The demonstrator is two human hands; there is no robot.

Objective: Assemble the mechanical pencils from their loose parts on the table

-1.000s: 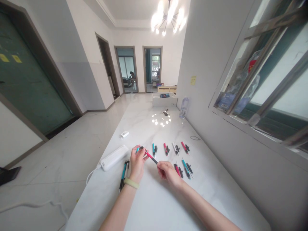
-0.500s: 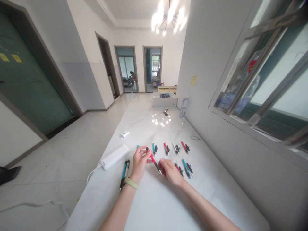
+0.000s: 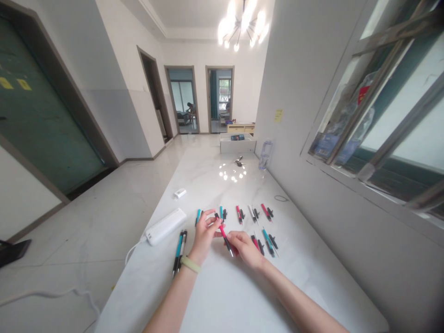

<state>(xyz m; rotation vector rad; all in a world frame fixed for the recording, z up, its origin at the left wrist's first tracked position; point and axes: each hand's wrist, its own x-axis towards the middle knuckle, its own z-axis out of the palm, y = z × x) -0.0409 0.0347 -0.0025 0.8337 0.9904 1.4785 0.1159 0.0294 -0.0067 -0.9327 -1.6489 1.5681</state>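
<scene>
A red pen [image 3: 222,230] with a black top and black grip slants down to the right, its silver tip lowest. The thumb and fingers of my left hand [image 3: 204,237] pinch its upper part. At the black grip, my right hand [image 3: 244,247] is closed, with thumb and fingertips against the pen. Past my hands lie sets of pen parts: a teal barrel [image 3: 221,213], a red barrel [image 3: 238,215], a white barrel [image 3: 252,213] and another red barrel [image 3: 265,212], each beside black pieces. Nearer, a teal barrel [image 3: 268,241] lies by a red barrel [image 3: 255,242], partly hidden by my right hand.
Left of my left wrist lie a teal pen [image 3: 179,249] and a white pen [image 3: 183,247]. A white power strip [image 3: 166,225] and a small white box [image 3: 180,193] sit near the left table edge. Keys [image 3: 239,162], a bottle [image 3: 265,155] and a white tray [image 3: 237,147] stand farther off.
The red pen has tilted steeper and shifted slightly right and down. My left hand moved a little with it, and my right fingers have come in against the grip.
</scene>
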